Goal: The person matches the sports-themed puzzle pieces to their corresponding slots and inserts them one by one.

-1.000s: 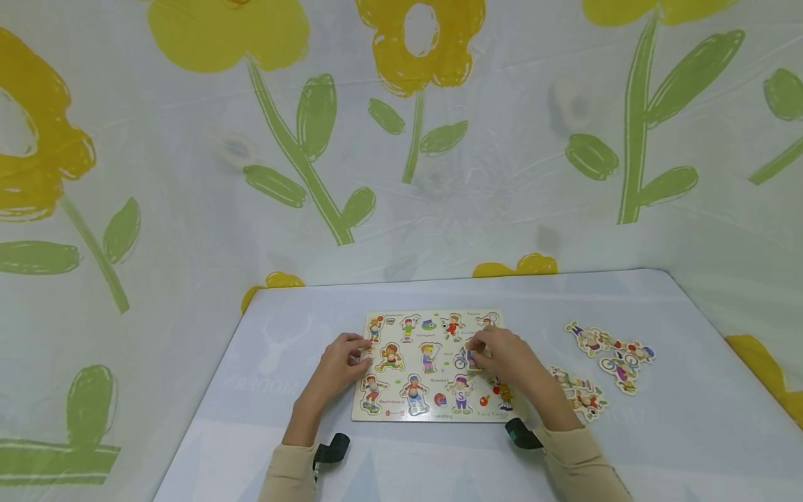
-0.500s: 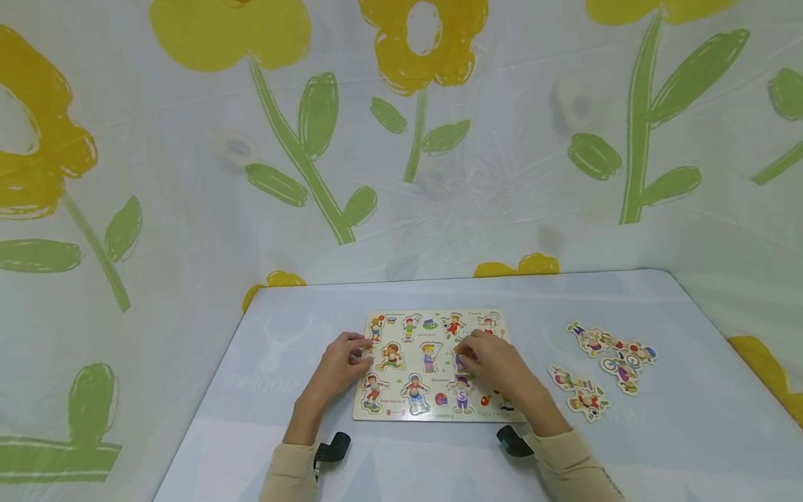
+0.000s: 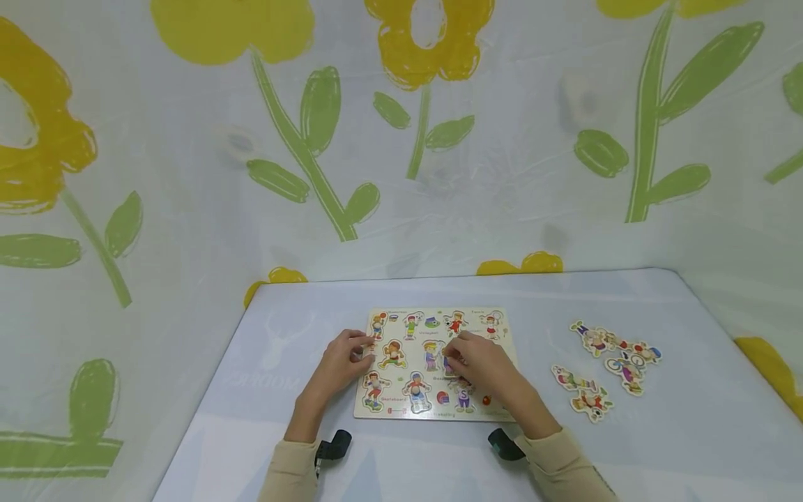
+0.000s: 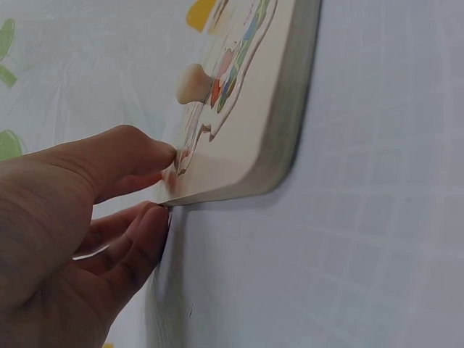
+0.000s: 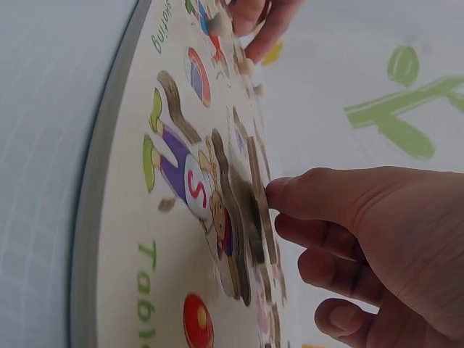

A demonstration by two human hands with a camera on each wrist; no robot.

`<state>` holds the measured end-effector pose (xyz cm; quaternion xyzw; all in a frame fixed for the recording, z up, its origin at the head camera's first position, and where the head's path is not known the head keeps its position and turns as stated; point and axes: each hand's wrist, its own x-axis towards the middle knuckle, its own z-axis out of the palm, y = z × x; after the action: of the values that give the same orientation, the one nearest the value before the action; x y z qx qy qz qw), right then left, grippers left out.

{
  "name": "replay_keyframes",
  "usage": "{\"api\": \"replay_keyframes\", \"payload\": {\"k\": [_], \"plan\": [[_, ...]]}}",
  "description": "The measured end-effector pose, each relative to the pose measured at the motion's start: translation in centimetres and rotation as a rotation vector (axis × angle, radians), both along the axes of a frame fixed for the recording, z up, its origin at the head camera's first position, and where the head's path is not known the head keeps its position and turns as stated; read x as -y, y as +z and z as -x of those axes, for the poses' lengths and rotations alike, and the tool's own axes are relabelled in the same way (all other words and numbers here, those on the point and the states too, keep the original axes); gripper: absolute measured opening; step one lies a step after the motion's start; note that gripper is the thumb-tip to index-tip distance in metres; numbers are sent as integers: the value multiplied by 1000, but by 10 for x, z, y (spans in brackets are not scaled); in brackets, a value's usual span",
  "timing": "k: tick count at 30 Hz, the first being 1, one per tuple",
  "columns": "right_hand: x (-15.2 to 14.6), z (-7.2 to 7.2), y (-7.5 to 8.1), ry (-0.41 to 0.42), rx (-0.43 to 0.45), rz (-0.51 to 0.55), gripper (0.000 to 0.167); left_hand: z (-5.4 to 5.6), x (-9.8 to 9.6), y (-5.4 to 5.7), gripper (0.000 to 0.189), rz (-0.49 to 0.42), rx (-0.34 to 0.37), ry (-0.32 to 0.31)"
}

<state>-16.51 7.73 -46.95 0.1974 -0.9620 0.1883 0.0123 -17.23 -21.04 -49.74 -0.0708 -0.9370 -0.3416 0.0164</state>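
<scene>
A pale wooden knob puzzle board [image 3: 401, 380] with painted sports figures lies on the table. My left hand [image 3: 341, 362] grips its left edge; in the left wrist view the thumb [image 4: 145, 148] lies along the face, with fingers at the side. Over the middle of the board, my right hand [image 3: 483, 359] pinches a figure-shaped puzzle piece [image 3: 448, 364]. That piece [image 5: 259, 196], seen edge-on in the right wrist view, stands slightly above the board near the bare recess of the figure with an S [image 5: 196, 188]. Its knob is hidden by the fingers.
Several loose figure pieces lie right of the board: one group [image 3: 627, 369] farther back, another pair [image 3: 590, 401] nearer. The white table [image 3: 282, 404] meets a flower-printed curtain [image 3: 470, 223] at the back and sides.
My right hand has carried the puzzle piece leftward, from the board's right side toward its middle. The left hand has stayed at the left edge. The head view has shifted slightly.
</scene>
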Motion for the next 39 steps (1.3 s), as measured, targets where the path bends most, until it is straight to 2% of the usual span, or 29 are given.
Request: {"api": "replay_keyframes", "payload": {"k": [17,28,39], "plan": [[21,11,-7,68,-40,-20,12,-1,-4,1,33,-7,-8,-4],[29,19,-2,37,86,-4,10,-1,-3,0,33,-2,-3,-9],[37,11,-6,-53,-9,-156,18,0,-2,0,35,5,-3,3]]}}
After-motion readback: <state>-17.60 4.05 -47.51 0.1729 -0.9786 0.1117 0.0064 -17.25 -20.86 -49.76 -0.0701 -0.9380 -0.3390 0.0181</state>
